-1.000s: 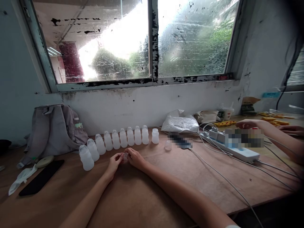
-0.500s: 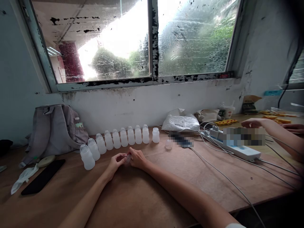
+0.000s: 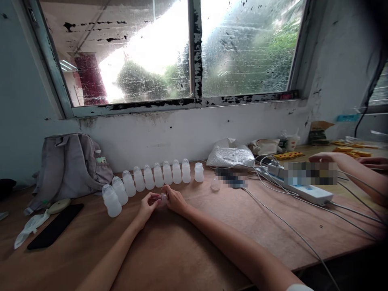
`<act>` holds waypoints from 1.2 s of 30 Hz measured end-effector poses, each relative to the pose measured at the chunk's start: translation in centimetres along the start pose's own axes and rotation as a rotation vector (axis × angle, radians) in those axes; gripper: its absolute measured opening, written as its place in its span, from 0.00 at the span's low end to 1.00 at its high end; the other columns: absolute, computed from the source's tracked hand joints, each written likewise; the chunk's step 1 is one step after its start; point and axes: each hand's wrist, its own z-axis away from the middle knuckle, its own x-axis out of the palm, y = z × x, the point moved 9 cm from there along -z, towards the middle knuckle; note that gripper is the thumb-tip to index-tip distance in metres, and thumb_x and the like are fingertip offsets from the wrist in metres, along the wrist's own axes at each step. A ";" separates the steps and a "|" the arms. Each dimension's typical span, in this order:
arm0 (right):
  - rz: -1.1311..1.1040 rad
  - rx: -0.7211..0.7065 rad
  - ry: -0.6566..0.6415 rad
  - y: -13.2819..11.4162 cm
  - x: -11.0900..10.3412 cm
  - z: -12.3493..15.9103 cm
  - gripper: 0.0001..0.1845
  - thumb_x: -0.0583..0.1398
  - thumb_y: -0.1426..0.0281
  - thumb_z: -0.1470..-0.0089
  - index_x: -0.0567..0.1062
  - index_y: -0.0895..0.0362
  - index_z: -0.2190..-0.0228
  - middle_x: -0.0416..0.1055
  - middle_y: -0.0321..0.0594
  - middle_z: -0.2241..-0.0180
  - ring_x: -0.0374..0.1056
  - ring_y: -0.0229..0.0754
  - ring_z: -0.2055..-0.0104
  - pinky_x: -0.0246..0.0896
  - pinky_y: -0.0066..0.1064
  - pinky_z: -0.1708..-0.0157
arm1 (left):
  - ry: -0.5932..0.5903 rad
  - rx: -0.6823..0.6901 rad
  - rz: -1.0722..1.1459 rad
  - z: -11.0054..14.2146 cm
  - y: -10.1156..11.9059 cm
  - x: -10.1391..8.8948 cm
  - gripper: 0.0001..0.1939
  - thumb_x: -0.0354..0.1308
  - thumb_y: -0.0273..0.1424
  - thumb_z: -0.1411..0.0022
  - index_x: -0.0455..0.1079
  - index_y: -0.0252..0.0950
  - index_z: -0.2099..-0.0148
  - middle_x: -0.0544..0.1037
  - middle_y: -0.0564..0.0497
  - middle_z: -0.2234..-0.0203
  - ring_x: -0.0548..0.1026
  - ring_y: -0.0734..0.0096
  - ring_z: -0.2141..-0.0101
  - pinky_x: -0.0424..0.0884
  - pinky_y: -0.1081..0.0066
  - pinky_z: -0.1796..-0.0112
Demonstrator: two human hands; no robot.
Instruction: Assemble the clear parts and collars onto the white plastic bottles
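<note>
My left hand (image 3: pixel 148 205) and my right hand (image 3: pixel 175 200) meet low over the table, fingers closed around a small clear plastic piece (image 3: pixel 164 197). The fingers partly cover it, so its exact kind is hidden. Behind them stands a curved row of several frosted baby bottles (image 3: pixel 158 176) with clear domed caps. At the row's right end is a bottle without a cap (image 3: pixel 199 173). A loose clear cap (image 3: pixel 215 184) sits on the table to its right.
A grey backpack (image 3: pixel 68 165) leans by the wall at left, near a black phone-like slab (image 3: pixel 56 226). To the right are a silvery bag (image 3: pixel 230 153), a white power strip (image 3: pixel 315 195) and trailing cables. Another person's arm (image 3: pixel 360 169) reaches in at far right.
My hands shifted slightly right and turned the clear piece between their fingers; it shows more now. The view moved a little, and the bottles have stayed in place.
</note>
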 end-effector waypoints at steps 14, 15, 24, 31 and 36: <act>-0.108 -0.088 -0.088 -2.0 -0.3 0.2 0.21 0.54 0.65 0.49 0.58 0.58 0.54 0.64 0.45 0.60 0.65 0.40 0.66 0.61 0.30 0.67 | 0.086 0.040 -0.056 -0.3 0.2 -1.4 0.16 0.58 0.38 0.53 0.70 0.34 0.63 0.75 0.47 0.68 0.72 0.62 0.64 0.67 0.66 0.61; -0.102 -0.089 -0.086 -2.0 -0.2 0.2 0.20 0.53 0.64 0.48 0.58 0.58 0.54 0.64 0.45 0.60 0.65 0.40 0.66 0.61 0.30 0.66 | 0.083 0.041 -0.056 -0.3 0.3 -1.3 0.16 0.58 0.38 0.53 0.70 0.34 0.63 0.75 0.47 0.68 0.72 0.62 0.64 0.67 0.66 0.61; -0.123 -0.088 -0.085 -2.2 -0.2 0.2 0.19 0.52 0.65 0.47 0.57 0.58 0.53 0.64 0.46 0.59 0.65 0.39 0.67 0.60 0.29 0.66 | 0.068 0.059 -0.058 -0.3 0.5 -1.1 0.14 0.57 0.39 0.51 0.68 0.34 0.65 0.74 0.49 0.69 0.72 0.65 0.65 0.67 0.69 0.64; -0.347 0.348 0.209 3.7 -1.5 -0.1 0.14 0.48 0.63 0.45 0.62 0.56 0.59 0.68 0.39 0.67 0.66 0.37 0.69 0.61 0.27 0.68 | 0.113 0.046 -0.045 -0.2 -0.1 -1.6 0.16 0.52 0.44 0.48 0.66 0.35 0.68 0.71 0.52 0.76 0.70 0.70 0.74 0.68 0.71 0.70; -0.241 0.790 0.584 11.2 -4.1 2.6 0.20 0.48 0.64 0.48 0.55 0.62 0.55 0.57 0.56 0.55 0.62 0.46 0.57 0.60 0.36 0.62 | 0.188 0.007 -0.004 -0.2 -0.8 -2.5 0.19 0.48 0.48 0.47 0.63 0.35 0.72 0.67 0.56 0.82 0.68 0.74 0.78 0.67 0.73 0.73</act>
